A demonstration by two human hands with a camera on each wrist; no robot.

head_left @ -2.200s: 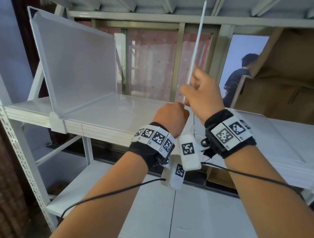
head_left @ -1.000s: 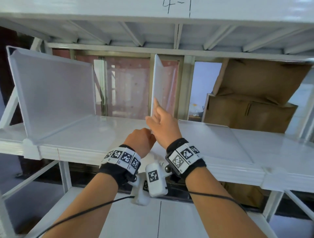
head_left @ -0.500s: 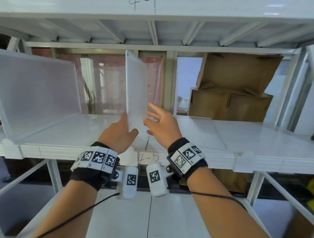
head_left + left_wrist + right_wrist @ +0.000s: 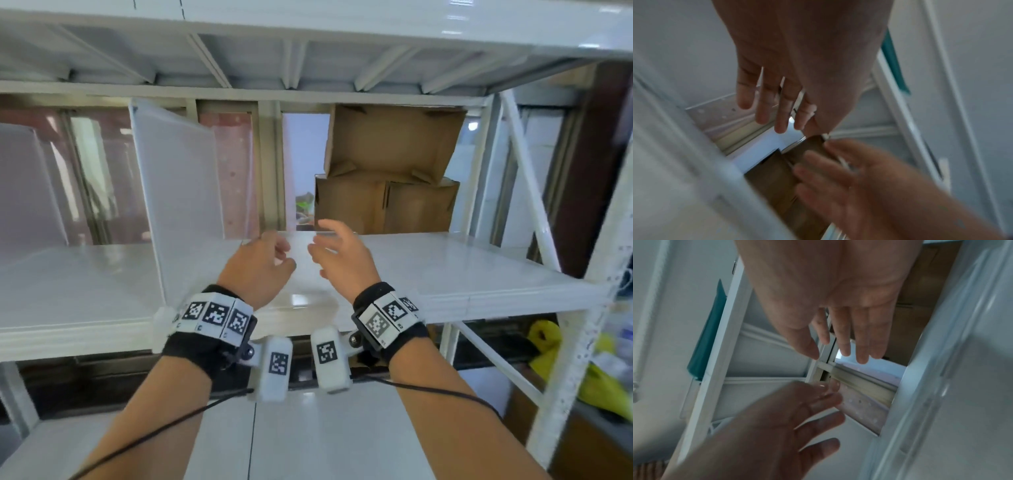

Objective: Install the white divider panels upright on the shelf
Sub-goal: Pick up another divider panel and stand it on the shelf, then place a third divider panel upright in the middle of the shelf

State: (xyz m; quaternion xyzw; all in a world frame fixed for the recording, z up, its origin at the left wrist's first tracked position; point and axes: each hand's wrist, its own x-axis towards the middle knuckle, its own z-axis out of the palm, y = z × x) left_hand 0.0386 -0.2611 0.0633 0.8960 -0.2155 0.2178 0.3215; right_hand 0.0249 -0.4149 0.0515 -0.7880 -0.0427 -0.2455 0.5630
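We see both of our hands raised side by side over the middle of the white shelf (image 4: pixel 445 270), near the centre of the head view. The left hand (image 4: pixel 260 267) sits just left of centre, its fingers (image 4: pixel 764 104) loosely spread and only slightly bent, holding nothing. The right hand (image 4: pixel 342 260) is just to its right, apart from it by a narrow gap, its fingers (image 4: pixel 861 337) also relaxed and spread, empty too. Neither hand touches a panel.

The nearer white divider panel (image 4: pixel 178 192) stands upright on the shelf left of centre, just beside our left hand, running from the front edge of the shelf back toward the rear frame. At its foot, a small white clip (image 4: pixel 162 317) sits on the front lip of the shelf. A second divider panel (image 4: pixel 25 192) stands at the far left edge of the frame, well apart from the first.

In the upper middle and right of the frame, brown cardboard boxes (image 4: pixel 387 202) are stacked behind the shelf. At the lower right we make out something yellow (image 4: pixel 544 339), blurred. Both wrist views are smeared, showing our open palms against white shelf metal.
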